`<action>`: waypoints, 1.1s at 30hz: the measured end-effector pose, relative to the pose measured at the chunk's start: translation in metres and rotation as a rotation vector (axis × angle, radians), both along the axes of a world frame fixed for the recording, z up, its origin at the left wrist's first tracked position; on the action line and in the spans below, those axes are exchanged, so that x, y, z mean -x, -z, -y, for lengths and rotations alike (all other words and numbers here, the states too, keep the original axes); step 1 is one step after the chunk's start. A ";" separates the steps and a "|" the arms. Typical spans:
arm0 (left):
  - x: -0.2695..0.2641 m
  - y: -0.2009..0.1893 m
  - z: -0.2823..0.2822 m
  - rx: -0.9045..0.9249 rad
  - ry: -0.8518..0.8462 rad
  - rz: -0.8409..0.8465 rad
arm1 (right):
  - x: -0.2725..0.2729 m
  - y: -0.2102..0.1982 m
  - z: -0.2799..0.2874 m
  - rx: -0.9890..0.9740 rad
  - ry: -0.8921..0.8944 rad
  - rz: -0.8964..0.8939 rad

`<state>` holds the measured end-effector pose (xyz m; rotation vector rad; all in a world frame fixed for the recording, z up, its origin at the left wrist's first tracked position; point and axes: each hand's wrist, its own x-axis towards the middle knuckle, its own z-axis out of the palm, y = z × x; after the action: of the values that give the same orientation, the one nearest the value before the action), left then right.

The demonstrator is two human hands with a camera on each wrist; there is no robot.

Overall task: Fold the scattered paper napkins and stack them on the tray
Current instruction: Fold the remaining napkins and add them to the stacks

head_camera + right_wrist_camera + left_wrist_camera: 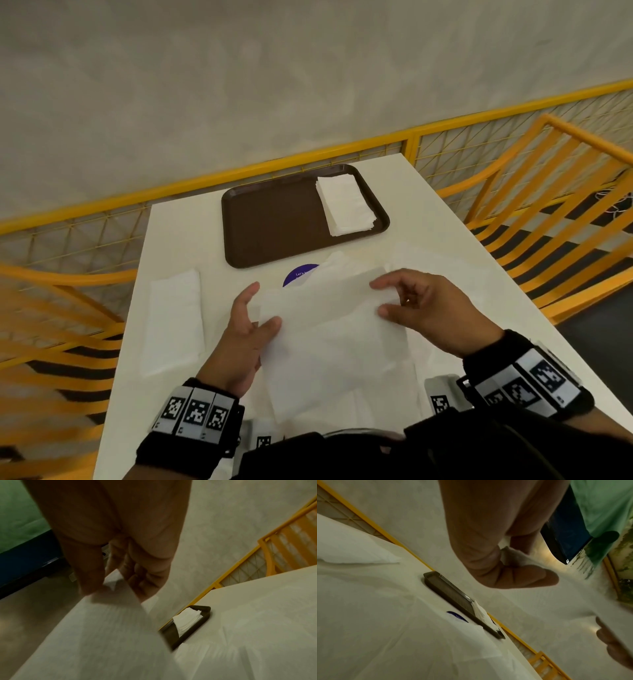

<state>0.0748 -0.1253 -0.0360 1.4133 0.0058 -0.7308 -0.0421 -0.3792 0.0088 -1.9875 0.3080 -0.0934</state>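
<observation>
Both hands hold up one thin white napkin (322, 315) above the near middle of the white table (428, 212). My left hand (255, 320) pinches its left corner (510, 557) between thumb and fingers. My right hand (394, 298) pinches its upper right edge (109, 585). More unfolded napkins (346, 387) lie under it on the table. A brown tray (274, 222) lies at the far side, with a stack of folded napkins (344, 204) at its right end. A folded napkin (174, 318) lies on the table to the left.
A round blue sticker (299, 274) shows on the table just in front of the tray. Yellow chairs (548, 192) stand to the right and left of the table. A yellow mesh railing (308, 161) runs behind it.
</observation>
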 end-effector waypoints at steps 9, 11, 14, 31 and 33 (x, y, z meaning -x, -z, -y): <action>-0.005 -0.010 -0.018 -0.082 0.185 0.113 | -0.008 0.011 -0.007 0.475 -0.123 0.093; -0.004 -0.005 -0.022 -0.258 0.254 0.251 | -0.010 0.009 -0.011 0.562 -0.136 0.139; 0.000 0.001 -0.022 -0.697 0.337 0.547 | -0.014 0.004 -0.017 0.650 -0.171 0.231; -0.062 0.019 -0.059 -0.720 -0.209 0.484 | -0.022 0.006 -0.032 0.855 -0.283 0.340; -0.093 0.028 -0.082 -0.867 -0.287 0.334 | -0.017 0.011 -0.028 0.824 -0.254 0.314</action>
<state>0.1674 -0.0432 -0.0637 2.2892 0.2883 -0.2293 -0.0247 -0.3515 -0.0024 -2.7540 -0.2360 -0.4180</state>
